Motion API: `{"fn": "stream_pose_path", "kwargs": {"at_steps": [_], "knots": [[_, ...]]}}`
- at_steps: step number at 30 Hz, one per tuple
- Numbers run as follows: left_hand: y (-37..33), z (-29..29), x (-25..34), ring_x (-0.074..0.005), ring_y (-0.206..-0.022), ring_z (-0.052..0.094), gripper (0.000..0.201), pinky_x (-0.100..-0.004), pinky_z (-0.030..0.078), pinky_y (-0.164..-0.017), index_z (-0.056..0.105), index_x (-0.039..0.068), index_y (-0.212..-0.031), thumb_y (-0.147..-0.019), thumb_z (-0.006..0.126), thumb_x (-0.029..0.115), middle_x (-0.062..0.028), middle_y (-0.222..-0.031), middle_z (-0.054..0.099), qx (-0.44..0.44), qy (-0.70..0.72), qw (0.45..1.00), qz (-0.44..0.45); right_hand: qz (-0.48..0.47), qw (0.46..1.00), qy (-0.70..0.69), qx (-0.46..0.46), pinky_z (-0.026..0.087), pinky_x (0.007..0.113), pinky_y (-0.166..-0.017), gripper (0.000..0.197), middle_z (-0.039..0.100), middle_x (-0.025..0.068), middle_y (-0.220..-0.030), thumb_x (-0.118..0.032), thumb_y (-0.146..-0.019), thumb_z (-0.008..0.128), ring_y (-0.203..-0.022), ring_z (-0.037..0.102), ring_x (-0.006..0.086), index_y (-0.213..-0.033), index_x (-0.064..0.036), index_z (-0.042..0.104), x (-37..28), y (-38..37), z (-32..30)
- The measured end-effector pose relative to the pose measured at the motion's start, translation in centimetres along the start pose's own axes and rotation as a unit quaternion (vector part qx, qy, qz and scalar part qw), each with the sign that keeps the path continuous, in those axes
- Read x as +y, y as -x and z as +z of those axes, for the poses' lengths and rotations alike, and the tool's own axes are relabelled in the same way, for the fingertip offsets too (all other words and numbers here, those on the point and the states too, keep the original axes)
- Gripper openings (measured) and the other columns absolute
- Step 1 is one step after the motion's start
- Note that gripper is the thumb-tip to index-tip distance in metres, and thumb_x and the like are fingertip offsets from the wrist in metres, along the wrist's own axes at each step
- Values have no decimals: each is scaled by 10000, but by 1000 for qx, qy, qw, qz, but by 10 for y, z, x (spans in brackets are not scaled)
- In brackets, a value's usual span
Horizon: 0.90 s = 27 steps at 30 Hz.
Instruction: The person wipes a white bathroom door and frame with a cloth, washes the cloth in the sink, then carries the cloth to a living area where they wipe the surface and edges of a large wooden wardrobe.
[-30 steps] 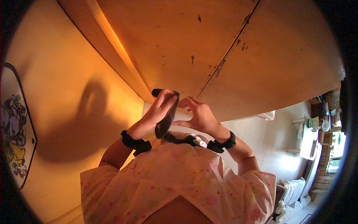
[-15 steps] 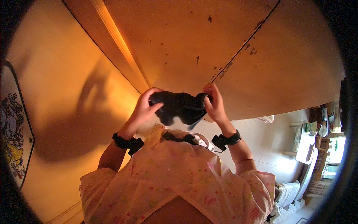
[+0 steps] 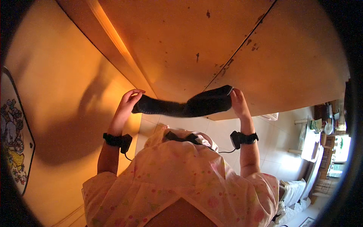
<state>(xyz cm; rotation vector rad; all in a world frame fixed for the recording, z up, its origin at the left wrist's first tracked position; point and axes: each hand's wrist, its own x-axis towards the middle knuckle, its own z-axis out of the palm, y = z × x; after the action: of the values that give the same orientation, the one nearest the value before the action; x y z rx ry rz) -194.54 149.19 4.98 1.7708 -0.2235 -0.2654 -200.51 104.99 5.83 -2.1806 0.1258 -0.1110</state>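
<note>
A black sock [image 3: 183, 107], long and bent at its middle, is stretched sideways between my two hands in front of my chest. Fingers and thumb of my left hand [image 3: 129, 103] pinch its left end. At the other end, my right hand [image 3: 239, 102] grips the wider part, where a thin pale edge shows at the upper corner. Each wrist wears a black strap with a small box, the left box [image 3: 125, 143] and the right box [image 3: 236, 140], and a thin cable trails from each.
Ahead stands a large orange-lit wooden panel [image 3: 170, 45] with dark chipped spots and a seam. To the left is a wall [image 3: 68, 113] with a dark-rimmed decorated panel [image 3: 15, 132]. Pale floor tiles [image 3: 261, 143] lie below; furniture and white cloth [image 3: 293, 191] stand at the right.
My hands have moved apart, left hand leftward and right hand rightward. The sock, bunched up before, is now pulled out lengthwise between them.
</note>
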Motion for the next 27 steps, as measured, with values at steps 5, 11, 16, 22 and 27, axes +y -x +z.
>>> {"fn": "stream_pose_path", "kwargs": {"at_steps": [5, 11, 16, 22, 27], "knots": [[14, 1, -37, -154, -1016, 577, 348, -283, 442, -907, 514, -27, -1225, -980, 485, 218, -116, -1131, 614, -138, 191, 971, -48, 207, 797, -561, -85, 491, 290, -702, 308, 634, 64, -977, -251, -997, 410, -826, 594, 163, -1108, -14, 573, 41, 6, 32], [22, 8, -27, -171, -1030, 584, 436, -318, 456, -905, 445, -33, -1309, -942, 513, 193, -82, -1118, 613, -120, 340, 924, -130, 204, 750, -567, -275, 453, 310, -897, 400, 603, 67, -1138, -157, -920, 572, -1015, 563, 192, -1291, -39, 479, 29, 7, 20], [20, 1, -47, -205, -985, 602, 382, -339, 473, -879, 467, -14, -1282, -934, 495, 143, -92, -1043, 623, -21, 371, 921, -119, -30, 971, -90, -218, 466, 338, -890, 509, 597, 105, -1134, -173, -815, 721, -1035, 549, 173, -1238, -10, 489, 38, 14, 34], [34, 13, -2, -151, -924, 611, 301, -301, 478, -843, 517, -24, -1201, -943, 471, 125, -106, -982, 620, 50, 308, 949, -51, 101, 988, -91, -69, 494, 288, -790, 410, 643, 122, -1014, -140, -825, 710, -939, 588, 141, -1161, 1, 522, 56, 14, 24], [38, -5, 2, -89, -786, 546, 330, -229, 431, -727, 550, -26, -1218, -920, 497, 104, -34, -850, 600, 53, 224, 972, -47, -4, 989, -125, -79, 497, 256, -751, 176, 674, 72, -985, -87, -908, 590, -896, 589, 110, -1047, 9, 640, 37, 14, 6]]}}
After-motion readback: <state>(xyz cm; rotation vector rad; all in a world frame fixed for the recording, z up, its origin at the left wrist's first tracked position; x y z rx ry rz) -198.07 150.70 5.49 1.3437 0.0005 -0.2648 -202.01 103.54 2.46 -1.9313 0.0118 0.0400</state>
